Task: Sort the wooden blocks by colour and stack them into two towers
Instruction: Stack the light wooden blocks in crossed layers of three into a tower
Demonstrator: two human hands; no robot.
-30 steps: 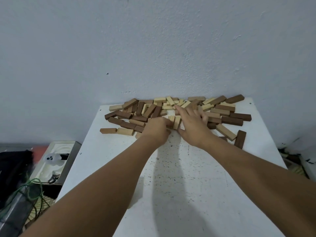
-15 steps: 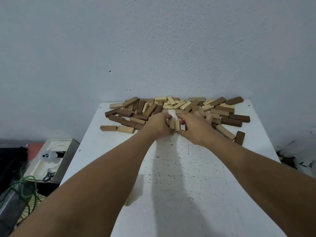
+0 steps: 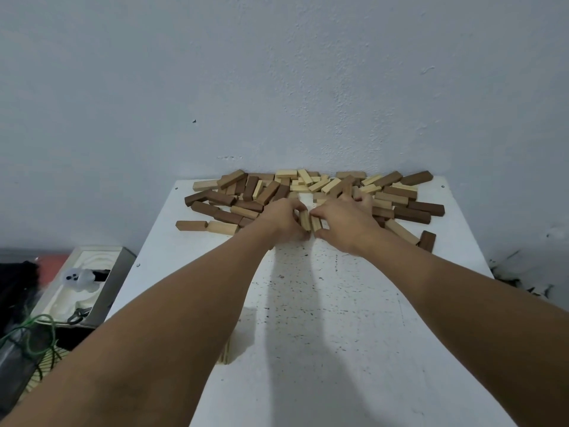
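Observation:
Several light and dark wooden blocks (image 3: 308, 192) lie scattered in a heap along the far edge of the white table (image 3: 323, 318), against the wall. Both hands meet at the heap's near side. My left hand (image 3: 284, 221) curls its fingers round a light block (image 3: 304, 219). Beside it my right hand (image 3: 345, 224) pinches another light block (image 3: 316, 224) between thumb and fingers. The two blocks lie side by side, pointing towards me. A small pile of light blocks (image 3: 231, 349) shows partly under my left forearm.
A lone brown block (image 3: 191, 225) and a light one (image 3: 222, 228) lie at the heap's left front. Dark blocks (image 3: 427, 241) lie at the right front. Left of the table, lower down, stands a white tray (image 3: 83, 285) with a small white figure, cables and dark clutter.
Both hands have drawn back from the heap towards me, each with a light block. The two blocks now lie close together between the hands.

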